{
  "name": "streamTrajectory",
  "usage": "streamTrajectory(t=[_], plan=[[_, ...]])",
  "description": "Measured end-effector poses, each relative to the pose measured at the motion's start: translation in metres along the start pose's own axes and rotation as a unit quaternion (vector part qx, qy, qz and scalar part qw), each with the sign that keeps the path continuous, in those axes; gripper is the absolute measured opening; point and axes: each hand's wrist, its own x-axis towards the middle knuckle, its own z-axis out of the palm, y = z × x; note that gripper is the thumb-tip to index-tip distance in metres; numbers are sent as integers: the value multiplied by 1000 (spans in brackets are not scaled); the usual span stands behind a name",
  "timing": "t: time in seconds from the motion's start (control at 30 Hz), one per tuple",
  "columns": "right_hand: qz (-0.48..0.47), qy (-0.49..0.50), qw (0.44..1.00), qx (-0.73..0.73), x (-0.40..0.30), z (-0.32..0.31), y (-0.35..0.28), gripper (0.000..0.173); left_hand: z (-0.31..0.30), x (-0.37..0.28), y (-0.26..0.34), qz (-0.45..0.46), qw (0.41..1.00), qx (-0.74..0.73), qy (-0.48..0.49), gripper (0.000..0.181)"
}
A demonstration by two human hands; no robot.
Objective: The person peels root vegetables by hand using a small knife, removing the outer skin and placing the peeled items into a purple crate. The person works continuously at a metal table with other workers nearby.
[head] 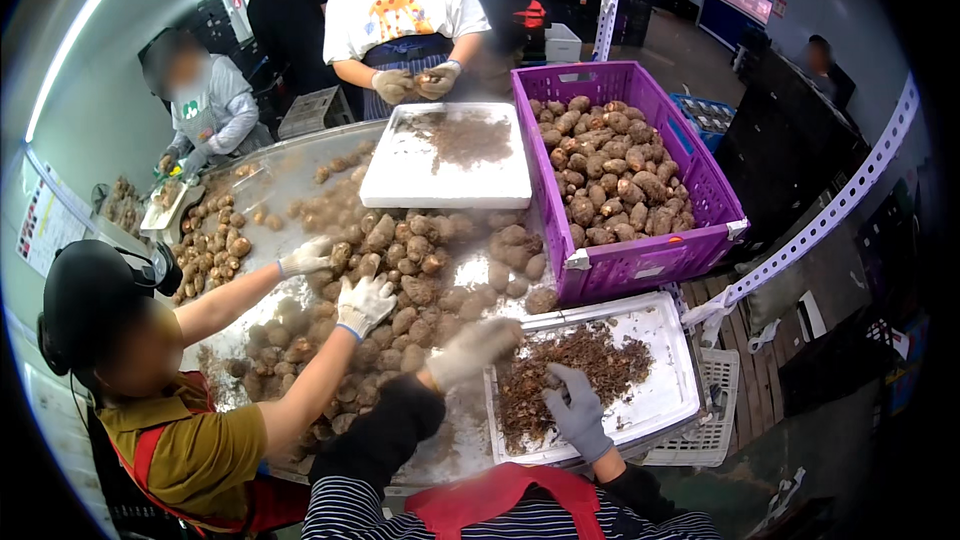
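Observation:
My left hand (472,352), in a pale knit glove, is blurred at the left edge of a white foam tray (660,405). Its fingertips look brownish, and whether they hold a taro corm is not clear. My right hand (577,416) wears a grey glove and hovers over the tray with thumb and fingers apart. Brown fibrous trimmings (592,360) cover much of the tray's floor beneath it. Left of my hands, a large heap of taro corms (412,292) spreads across the metal table (450,439). A few bigger corms (516,246) sit beyond the tray.
A purple plastic crate (637,270) full of corms stands beyond the tray. Another foam tray (450,187) bears soil crumbs. At left, a co-worker's gloved hands (365,305) reach into the heap. Another person (405,15) works across the table. A perforated metal post (825,232) rises at right.

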Motion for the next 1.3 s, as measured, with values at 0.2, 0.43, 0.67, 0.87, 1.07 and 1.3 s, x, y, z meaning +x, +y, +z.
streamTrajectory(t=[0.2, 0.43, 0.67, 0.87, 1.07, 1.3], plan=[[-114, 33, 993, 12, 16, 0, -2, 37, 65, -31, 10, -4, 999, 32, 28, 47], [-191, 23, 981, -33, 46, -3, -40, 35, 68, -37, 39, 56, 988, 1, 146, 43], [-208, 63, 976, -31, 45, 20, -25, 19, 77, -37, 26, 49, 962, -127, 235, 49], [-223, 97, 968, 55, 24, 55, 35, 49, 99, -25, 14, 171, 929, -71, 320, 49], [-41, -60, 968, 241, 15, 11, 0, 59, 94, -54, 34, 64, 957, -125, 253, 37], [-132, -4, 976, 175, 17, 15, -2, 62, 86, -54, 34, 97, 967, 36, 231, 21]])
